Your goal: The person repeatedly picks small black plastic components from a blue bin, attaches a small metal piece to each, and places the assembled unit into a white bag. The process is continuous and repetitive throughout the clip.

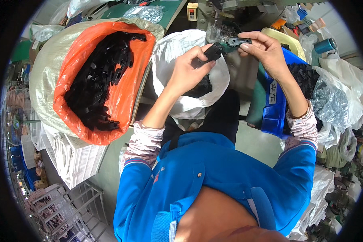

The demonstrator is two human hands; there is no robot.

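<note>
My left hand (188,71) is closed round a black plastic part (213,52) with a rounded end, held over the near side of a machine post. To its right, my right hand (265,51) pinches a small dark, shiny part (238,41) with holes in it between thumb and fingers. The two parts are close together but apart. Below my left hand stands a white sack (169,52) with its mouth open and black pieces inside. A metal machine post (213,30) rises just beyond both hands.
At left, a large sack with an orange liner (127,101) holds many black plastic parts (97,76). A blue bin (273,115) with black parts stands at right, beside clear plastic bags (330,97). White crates (78,155) are at lower left; a small yellow box (192,12) is at the back.
</note>
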